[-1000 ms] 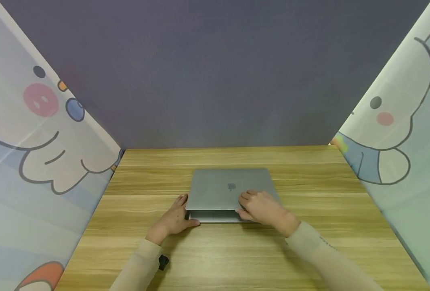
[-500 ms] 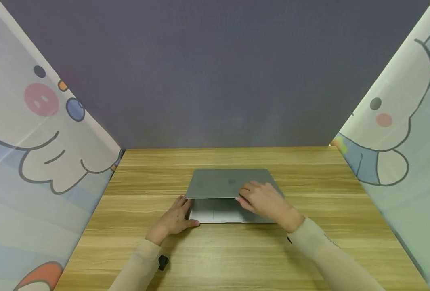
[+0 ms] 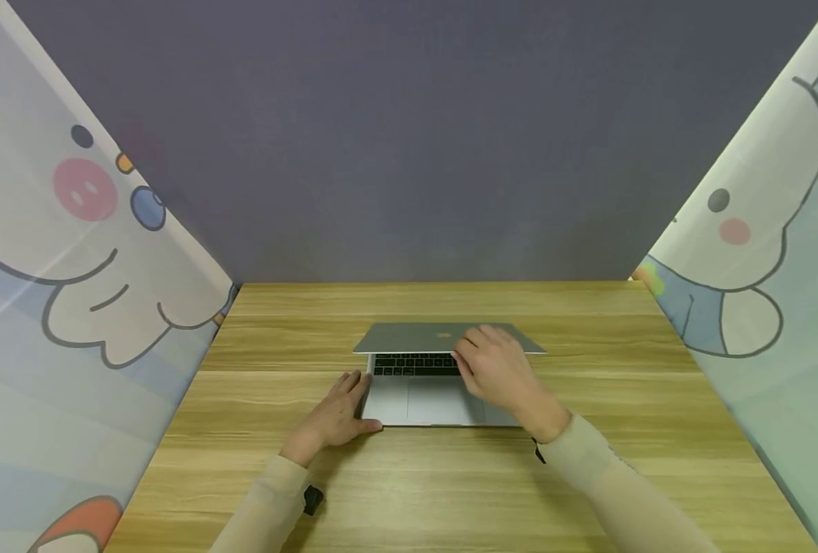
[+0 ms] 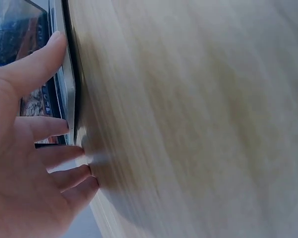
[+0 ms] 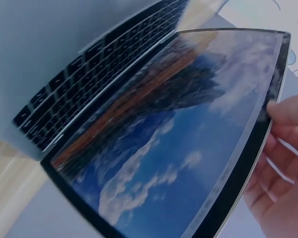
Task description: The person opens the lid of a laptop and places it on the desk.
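A grey laptop [image 3: 443,403] lies on the wooden table with its lid [image 3: 405,339] tilted partway up. Keys and trackpad show beneath the lid's front edge in the head view. My right hand [image 3: 498,369] pinches that edge, thumb on the screen side and fingers behind. The right wrist view has the lit screen [image 5: 188,144], showing a mountain and sky picture. At the base's left front corner rests my left hand [image 3: 336,415], thumb at the front edge and fingers spread along the side. Its fingertips [image 4: 82,188] touch the tabletop in the left wrist view.
The wooden tabletop [image 3: 409,491] extends around the laptop. Behind it stands a dark grey panel [image 3: 409,153]. Cartoon-printed curtains hang on both sides, the left curtain [image 3: 70,307] and the right curtain [image 3: 782,307].
My right hand has raised the lid's front edge up and back, uncovering the trackpad and keyboard. My left hand has stayed at the base's corner.
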A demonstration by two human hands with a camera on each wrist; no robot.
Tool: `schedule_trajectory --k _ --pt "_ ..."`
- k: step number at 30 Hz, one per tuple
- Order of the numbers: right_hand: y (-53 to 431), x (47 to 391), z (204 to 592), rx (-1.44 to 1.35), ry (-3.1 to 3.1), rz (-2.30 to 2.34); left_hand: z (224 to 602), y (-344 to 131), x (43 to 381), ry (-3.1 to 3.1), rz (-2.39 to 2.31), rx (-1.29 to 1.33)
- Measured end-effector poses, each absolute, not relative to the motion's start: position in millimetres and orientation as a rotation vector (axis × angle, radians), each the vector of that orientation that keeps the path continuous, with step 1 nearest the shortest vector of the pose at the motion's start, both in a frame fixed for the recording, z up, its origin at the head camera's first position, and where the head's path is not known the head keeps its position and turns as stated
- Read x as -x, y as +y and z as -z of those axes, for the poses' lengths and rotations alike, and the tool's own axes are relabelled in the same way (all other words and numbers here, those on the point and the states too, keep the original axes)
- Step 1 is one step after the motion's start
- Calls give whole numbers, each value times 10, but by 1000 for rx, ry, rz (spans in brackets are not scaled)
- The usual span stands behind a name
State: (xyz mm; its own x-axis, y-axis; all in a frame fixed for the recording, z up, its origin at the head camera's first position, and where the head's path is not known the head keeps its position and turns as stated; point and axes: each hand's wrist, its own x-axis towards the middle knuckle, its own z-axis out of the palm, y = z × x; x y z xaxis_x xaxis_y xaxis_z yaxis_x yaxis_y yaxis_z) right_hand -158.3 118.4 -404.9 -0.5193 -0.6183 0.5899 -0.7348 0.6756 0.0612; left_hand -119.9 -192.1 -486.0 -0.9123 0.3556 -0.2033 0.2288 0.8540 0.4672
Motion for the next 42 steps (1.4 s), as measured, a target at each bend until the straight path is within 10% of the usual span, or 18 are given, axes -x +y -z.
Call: schedule_trajectory --k 42 --pt "941 2166 3996 -679 -1958 -239 4834 -1856 1205 2722 -656 -398"
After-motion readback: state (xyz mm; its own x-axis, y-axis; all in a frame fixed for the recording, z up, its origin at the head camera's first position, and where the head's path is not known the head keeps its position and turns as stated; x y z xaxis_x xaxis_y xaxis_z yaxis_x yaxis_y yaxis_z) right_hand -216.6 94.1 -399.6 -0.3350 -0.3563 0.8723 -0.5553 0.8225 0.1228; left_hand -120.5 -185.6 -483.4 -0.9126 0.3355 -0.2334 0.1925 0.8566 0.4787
